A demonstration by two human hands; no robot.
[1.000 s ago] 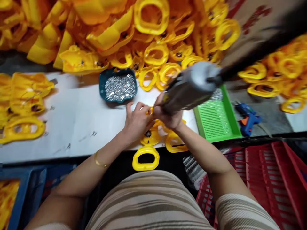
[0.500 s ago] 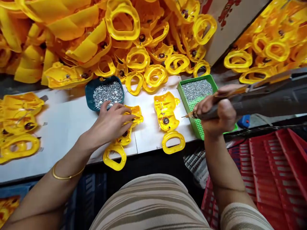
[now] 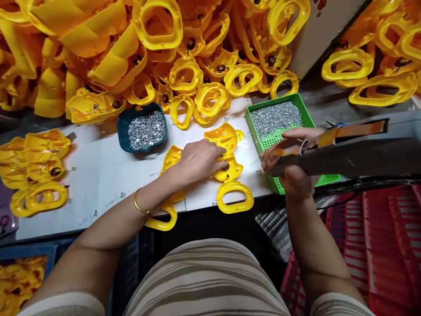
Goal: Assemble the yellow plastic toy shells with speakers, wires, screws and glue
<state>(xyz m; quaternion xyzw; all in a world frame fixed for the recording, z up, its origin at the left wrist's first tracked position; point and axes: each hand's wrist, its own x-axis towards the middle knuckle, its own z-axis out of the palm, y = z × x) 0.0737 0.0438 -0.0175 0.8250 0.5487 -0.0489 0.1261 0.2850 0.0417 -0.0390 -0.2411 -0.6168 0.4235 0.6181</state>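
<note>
My left hand [image 3: 200, 161] reaches over a yellow plastic housing [image 3: 226, 137] with a round speaker and thin wires inside. Its thumb and a finger point apart at the housing's middle; the other fingers are hidden. Below this housing hangs a yellow ring-shaped handle [image 3: 235, 197] over the table edge. Another yellow housing [image 3: 171, 157] lies partly under my left forearm. In my right hand [image 3: 297, 169] is a dark electric screwdriver [image 3: 355, 153], held level with its tip pointing left, over the green tray [image 3: 279, 184] of small screws.
A dark teal dish [image 3: 123, 136] of small metal pieces stands at the back left of the white table. Yellow housings [image 3: 187, 74] are heaped behind it. More housings [image 3: 42, 158] lie at the left. Red crates [image 3: 391, 245] stand at the lower right, a blue crate [image 3: 49, 254] at the lower left.
My left hand has moved right, from beside the teal dish and the left housing to the right housing. The screwdriver's tip has drawn slightly right and lower. The view has shifted a little.
</note>
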